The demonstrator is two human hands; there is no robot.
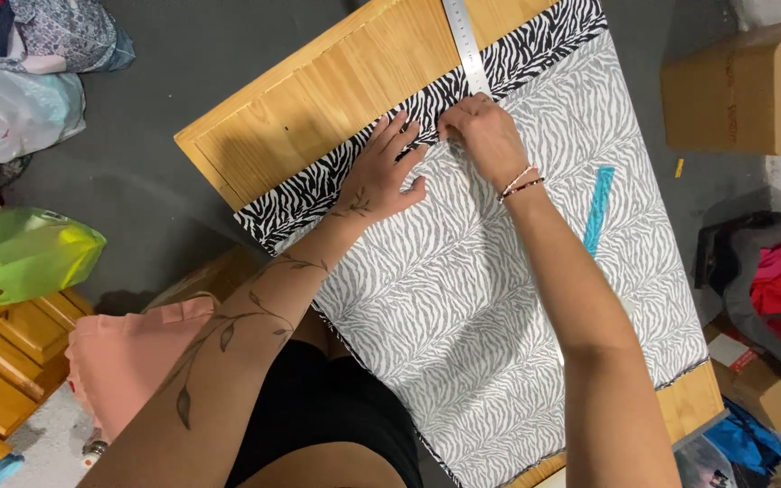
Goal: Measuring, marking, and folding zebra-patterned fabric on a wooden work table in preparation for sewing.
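The left hand (381, 176) lies flat and open on the zebra-print fabric (490, 298), the right hand (485, 136) pinches its folded dark edge beside the metal ruler (465, 45) on the wooden worktop (336, 90), so the fold seems mid-pressing and wants steady pressure.

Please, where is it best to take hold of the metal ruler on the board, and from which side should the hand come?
Probably at the metal ruler's long edges, on the part lying over the bare wooden board, coming from above. It lies flat, so fingers must pinch its edges there. Its near end seems tucked at the zebra fabric's folded edge, where the right hand and left hand press.
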